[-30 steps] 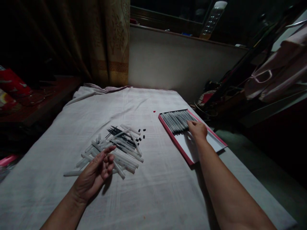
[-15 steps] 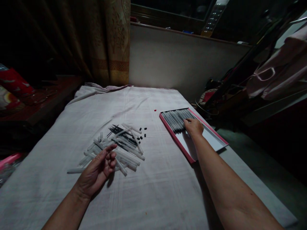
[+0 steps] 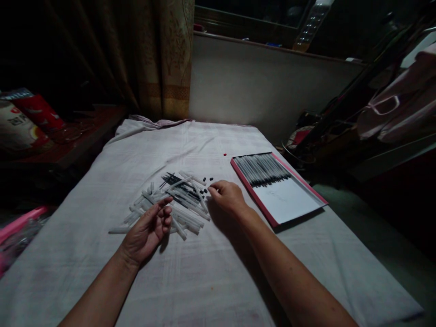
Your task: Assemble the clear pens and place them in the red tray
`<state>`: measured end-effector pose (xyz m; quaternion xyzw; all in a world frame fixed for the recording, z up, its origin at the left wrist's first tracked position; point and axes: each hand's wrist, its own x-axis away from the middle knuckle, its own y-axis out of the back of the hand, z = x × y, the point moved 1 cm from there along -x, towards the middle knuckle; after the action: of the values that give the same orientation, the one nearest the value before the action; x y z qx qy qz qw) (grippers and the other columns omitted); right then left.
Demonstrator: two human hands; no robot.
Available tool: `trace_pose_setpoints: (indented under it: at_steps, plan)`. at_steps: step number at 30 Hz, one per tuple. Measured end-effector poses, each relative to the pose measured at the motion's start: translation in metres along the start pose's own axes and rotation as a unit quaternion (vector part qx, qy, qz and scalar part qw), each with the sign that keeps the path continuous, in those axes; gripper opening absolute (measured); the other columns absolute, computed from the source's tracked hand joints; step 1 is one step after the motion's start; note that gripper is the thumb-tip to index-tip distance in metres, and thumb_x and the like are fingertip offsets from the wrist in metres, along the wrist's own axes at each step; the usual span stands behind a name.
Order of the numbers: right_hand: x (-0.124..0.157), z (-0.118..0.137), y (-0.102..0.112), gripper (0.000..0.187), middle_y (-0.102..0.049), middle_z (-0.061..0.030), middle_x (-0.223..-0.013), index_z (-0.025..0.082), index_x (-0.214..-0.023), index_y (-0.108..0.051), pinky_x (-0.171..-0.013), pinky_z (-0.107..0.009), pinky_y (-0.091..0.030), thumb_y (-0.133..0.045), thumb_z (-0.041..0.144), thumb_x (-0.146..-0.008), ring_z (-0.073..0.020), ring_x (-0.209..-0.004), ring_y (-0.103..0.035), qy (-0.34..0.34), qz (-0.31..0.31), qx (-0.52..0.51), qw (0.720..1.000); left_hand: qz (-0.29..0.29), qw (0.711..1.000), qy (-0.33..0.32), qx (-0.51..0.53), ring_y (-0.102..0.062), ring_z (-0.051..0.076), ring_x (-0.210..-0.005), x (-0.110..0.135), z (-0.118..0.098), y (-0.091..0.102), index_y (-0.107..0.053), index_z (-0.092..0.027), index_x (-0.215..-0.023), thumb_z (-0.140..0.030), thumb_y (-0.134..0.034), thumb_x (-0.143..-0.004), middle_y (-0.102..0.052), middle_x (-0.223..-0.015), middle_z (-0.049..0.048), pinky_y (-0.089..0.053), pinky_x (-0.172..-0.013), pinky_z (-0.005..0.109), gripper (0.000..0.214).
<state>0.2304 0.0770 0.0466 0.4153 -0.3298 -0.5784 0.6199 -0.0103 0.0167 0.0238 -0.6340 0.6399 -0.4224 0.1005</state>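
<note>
Right, head view, and both of your hands are down on the white cloth (image 3: 218,272). Your left hand (image 3: 150,229) sits on its edge in the lower middle of the frame, palm turned inward and fingers loosely curled with nothing gripped, right against the near end of the pile of white tubes (image 3: 180,213). That pile is spread across the centre of the frame, with thin dark refills (image 3: 179,186) mixed in at its far side. Your right hand (image 3: 227,196) is knuckles-up at the pile's right edge, its fingertips (image 3: 211,189) pressed down just beside the small black caps (image 3: 206,191) scattered there. Whether it has pinched one, you cannot tell from here. Over at centre right lies the red-rimmed tray (image 3: 289,204), well apart from both hands, with a neat row of pens (image 3: 262,169) filling its far end. One tiny red bead (image 3: 225,155) sits on the cloth just left of the tray's far corner. A curtain (image 3: 173,59) hangs at upper centre.
</note>
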Motion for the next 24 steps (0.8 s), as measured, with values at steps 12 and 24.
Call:
trace_pose_setpoints:
  at_steps: [12,24]
  plan:
    - [0.025,0.021,-0.018,0.027,-0.076,-0.0102,-0.098,0.022,-0.095,-0.077,-0.067,-0.03,-0.04,-0.053,0.033,-0.087,-0.0241,-0.087,-0.068,-0.048,0.082,0.053,0.994,0.027,1.0,-0.001,-0.008,-0.061,0.009,-0.059,0.0,0.003,0.001,-0.07,-0.013,-0.106,-0.015,-0.071,-0.082,-0.065,-0.078,0.0029,-0.053,-0.049,0.016,0.024]
    - [0.05,0.039,-0.014,0.017,-0.074,-0.0032,-0.083,0.02,-0.09,-0.074,-0.067,-0.024,-0.041,-0.057,0.023,-0.087,-0.0151,-0.073,-0.062,0.105,0.069,-0.146,0.981,0.024,0.61,-0.525,-0.593,-0.063,0.024,-0.114,0.01,0.016,0.0,-0.069,-0.025,-0.114,-0.025,-0.062,-0.09,-0.072,-0.113,0.0057,-0.048,-0.104,0.045,0.026]
